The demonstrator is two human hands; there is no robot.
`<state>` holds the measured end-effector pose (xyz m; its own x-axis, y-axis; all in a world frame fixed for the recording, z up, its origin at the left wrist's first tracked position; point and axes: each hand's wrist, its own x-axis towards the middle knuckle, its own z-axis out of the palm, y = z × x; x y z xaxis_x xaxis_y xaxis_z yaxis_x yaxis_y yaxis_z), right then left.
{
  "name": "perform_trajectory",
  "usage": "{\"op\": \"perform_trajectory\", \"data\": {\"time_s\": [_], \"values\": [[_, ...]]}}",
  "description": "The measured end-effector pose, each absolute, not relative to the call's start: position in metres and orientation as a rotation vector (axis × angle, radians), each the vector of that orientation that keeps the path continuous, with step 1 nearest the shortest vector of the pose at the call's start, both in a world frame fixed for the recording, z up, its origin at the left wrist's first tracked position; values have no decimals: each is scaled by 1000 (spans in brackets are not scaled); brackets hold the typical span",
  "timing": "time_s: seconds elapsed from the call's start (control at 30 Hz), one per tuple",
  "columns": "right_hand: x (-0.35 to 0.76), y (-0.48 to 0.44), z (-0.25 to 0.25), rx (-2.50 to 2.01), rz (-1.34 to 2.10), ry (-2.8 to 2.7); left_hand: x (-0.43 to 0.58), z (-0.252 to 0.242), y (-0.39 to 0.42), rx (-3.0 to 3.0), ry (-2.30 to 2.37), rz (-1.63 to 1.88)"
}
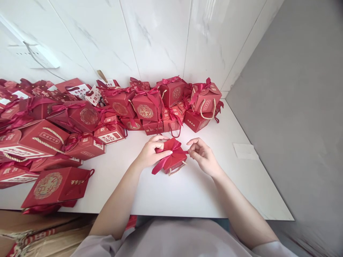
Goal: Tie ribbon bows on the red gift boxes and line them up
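Note:
A small red gift box (174,164) with a twisted cord handle (178,169) sits on the white table in front of me. Red ribbon (161,164) crosses its top, and one tail hangs over the front left corner. My left hand (152,151) rests at the box's left side, its thumb pressed on the ribbon over the lid and its fingers curled behind. On the right, my right hand (202,155) pinches a ribbon end between thumb and forefinger, just off the box's right edge. That ribbon end runs straight from the box's middle to my fingers.
Stacked red gift boxes (147,107) with ribbons line the wall at the back and left. One larger box (57,187) lies near the front left edge. A white paper piece (245,151) lies at the right. Below the left edge is a cardboard box (34,223).

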<state>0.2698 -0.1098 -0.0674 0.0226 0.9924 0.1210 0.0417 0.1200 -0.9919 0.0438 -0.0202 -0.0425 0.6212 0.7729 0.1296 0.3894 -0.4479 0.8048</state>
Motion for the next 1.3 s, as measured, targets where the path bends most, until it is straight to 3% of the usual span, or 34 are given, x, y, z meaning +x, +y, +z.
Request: {"op": "perform_trajectory", "data": {"time_s": [0.47, 1.03, 1.3], "values": [[273, -116, -60, -1245, 1001, -1361, 38, -36, -17, 1857, 852, 538], [269, -106, -69, -1073, 1394, -1154, 39, -35, -18, 1809, 765, 479], [267, -109, -64, -1184, 1094, -1301, 49, -36, -26, 1885, 724, 488]]}}
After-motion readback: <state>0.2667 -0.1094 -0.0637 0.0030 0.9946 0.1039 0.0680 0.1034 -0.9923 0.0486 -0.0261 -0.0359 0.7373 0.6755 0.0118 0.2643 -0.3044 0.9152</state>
